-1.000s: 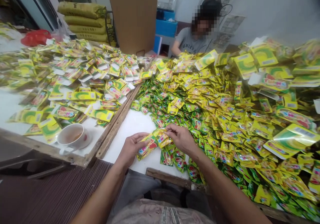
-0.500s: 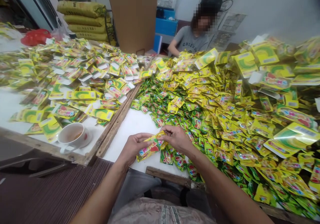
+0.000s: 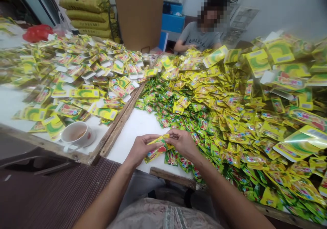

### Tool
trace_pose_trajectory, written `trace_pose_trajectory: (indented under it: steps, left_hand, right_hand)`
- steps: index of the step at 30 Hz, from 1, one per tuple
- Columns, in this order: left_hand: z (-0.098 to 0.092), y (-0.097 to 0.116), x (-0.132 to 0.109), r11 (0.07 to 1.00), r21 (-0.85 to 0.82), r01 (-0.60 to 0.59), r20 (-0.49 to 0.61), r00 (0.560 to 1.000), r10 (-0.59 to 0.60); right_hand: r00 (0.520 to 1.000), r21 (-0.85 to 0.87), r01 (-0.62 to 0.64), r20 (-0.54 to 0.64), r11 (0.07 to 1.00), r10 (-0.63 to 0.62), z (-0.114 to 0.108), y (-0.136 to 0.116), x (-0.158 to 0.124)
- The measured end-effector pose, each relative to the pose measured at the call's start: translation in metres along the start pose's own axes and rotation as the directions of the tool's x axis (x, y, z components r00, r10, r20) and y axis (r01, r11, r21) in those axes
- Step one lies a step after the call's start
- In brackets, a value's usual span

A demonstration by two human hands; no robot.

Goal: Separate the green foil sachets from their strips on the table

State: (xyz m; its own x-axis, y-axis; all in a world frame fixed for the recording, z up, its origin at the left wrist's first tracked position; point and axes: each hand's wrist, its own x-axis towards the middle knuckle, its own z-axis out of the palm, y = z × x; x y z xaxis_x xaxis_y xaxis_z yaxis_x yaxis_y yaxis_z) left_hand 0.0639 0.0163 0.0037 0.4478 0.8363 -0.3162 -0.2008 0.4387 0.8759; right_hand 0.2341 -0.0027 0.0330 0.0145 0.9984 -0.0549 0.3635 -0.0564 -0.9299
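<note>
A small yellow printed box (image 3: pixel 155 151) with a red fruit picture is held over the white tabletop, near its front edge. My left hand (image 3: pixel 140 150) is closed around the left part of this box, thumb on its front. At the box's right end, the fingers of my right hand (image 3: pixel 181 143) pinch together at the top corner; whether a flap or a packet is between them cannot be made out. Green sachets (image 3: pixel 171 158) lie just below and beside my right hand. A large heap of yellow sachets (image 3: pixel 217 103) spreads to the right.
Flattened-looking and open yellow boxes (image 3: pixel 84 93) cover the left table. A white cup (image 3: pixel 87 136) with brown liquid stands near that table's front corner. Wooden edging (image 3: pixel 122 123) divides the two tables. Across the heap sits a person in a grey shirt (image 3: pixel 190 35). Yellow sacks (image 3: pixel 85 15) are stacked behind.
The view has shifted slightly. Both hands keep hold of the yellow box and are a little closer together. The person across has straightened somewhat.
</note>
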Motion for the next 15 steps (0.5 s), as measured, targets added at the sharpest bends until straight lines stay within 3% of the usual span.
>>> trace_pose_trajectory:
  steps: [2, 7, 11, 15]
  left_hand:
    - [0.0, 0.0, 0.0, 0.999, 0.02, -0.028, -0.003, 1.0, 0.028]
    - [-0.003, 0.003, 0.002, 0.999, 0.043, -0.028, -0.021, 0.999, 0.029]
    - [0.001, 0.005, 0.004, 0.996, 0.073, -0.057, -0.028, 0.998, 0.059]
    - [0.002, 0.008, -0.001, 0.995, 0.081, -0.059, 0.017, 0.998, 0.057]
  right_hand:
    - [0.998, -0.028, 0.001, 0.055, 1.0, 0.0, -0.001, -0.003, -0.003]
    - [0.99, 0.142, -0.123, 0.092, 0.982, 0.111, -0.001, -0.011, -0.011]
    - [0.986, 0.092, -0.108, 0.135, 0.99, 0.095, 0.01, -0.006, -0.013]
    - [0.99, 0.25, -0.141, 0.063, 0.958, 0.129, 0.02, 0.004, -0.01]
